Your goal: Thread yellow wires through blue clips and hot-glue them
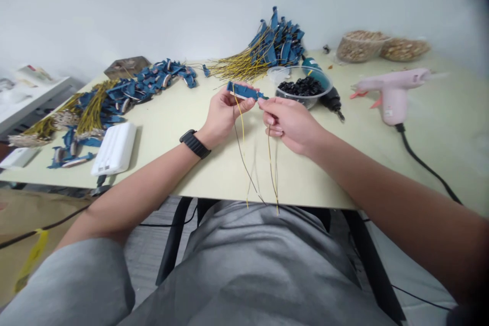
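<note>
My left hand point(222, 118), with a black watch point(195, 144) on its wrist, is closed around a blue plastic part point(241, 90) held above the table. A yellow wire point(240, 107) and a dark wire point(241, 153) hang down from that part. At the part's right end, the thumb and forefinger of my right hand point(288, 121) are pinched together. More dark and yellow wires point(272, 168) dangle below these fingers. What exactly the right fingertips grip is too small to make out. Just behind my right hand is a clear tub point(309, 102) of small black pieces point(301, 86).
Blue parts with yellow wires point(275, 43) are heaped at the back, with another pile point(141, 86) at left. A white power bank point(114, 148) lies front left. Beside the tub lies a dark power tool point(331, 98). A pink glue gun point(394, 92) and nut-filled bags point(361, 46) are at right.
</note>
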`<state>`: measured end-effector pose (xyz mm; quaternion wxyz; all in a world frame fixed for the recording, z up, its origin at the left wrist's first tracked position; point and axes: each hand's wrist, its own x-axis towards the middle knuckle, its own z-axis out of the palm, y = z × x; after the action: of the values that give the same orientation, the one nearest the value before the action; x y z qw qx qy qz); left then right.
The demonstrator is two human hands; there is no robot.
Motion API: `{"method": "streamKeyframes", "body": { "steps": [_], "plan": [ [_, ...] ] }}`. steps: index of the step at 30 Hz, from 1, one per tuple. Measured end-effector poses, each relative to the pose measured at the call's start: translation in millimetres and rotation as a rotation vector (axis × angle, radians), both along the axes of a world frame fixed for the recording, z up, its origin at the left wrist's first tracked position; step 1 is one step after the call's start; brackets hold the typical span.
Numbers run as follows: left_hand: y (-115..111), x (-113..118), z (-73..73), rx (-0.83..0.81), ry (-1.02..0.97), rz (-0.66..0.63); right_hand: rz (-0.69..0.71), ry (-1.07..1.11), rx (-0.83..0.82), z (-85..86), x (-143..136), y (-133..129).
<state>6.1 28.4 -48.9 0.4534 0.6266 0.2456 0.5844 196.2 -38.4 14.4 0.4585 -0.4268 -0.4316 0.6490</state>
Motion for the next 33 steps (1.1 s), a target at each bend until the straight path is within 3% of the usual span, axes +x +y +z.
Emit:
{"method": "streamKeyframes", "body": {
  "steps": [6,14,18,26,33],
  "plan": [
    [1.0,1.6,-0.4,0.008,0.043,0.029,-0.049,-0.147,0.119,-6.3,-0.6,1.5],
    [-3.0,4.7,-0.4,-0.005,-0.076,-0.021,-0.211,-0.568,0.718,-31.6,0.9,9.2],
    [-4.9,5.9,2.2,0.003,-0.056,-0.017,-0.256,-0.668,0.891,-38.4,3.0,12.6],
    [-3.8,0.4,1.7,0.045,-0.009,-0.008,-0.263,-0.775,0.917,-34.8,6.3,11.8],
    [-1.1,-1.5,0.6,0.196,0.048,0.011,-0.274,-0.802,0.948,-33.9,8.5,11.4]
  ]
}}
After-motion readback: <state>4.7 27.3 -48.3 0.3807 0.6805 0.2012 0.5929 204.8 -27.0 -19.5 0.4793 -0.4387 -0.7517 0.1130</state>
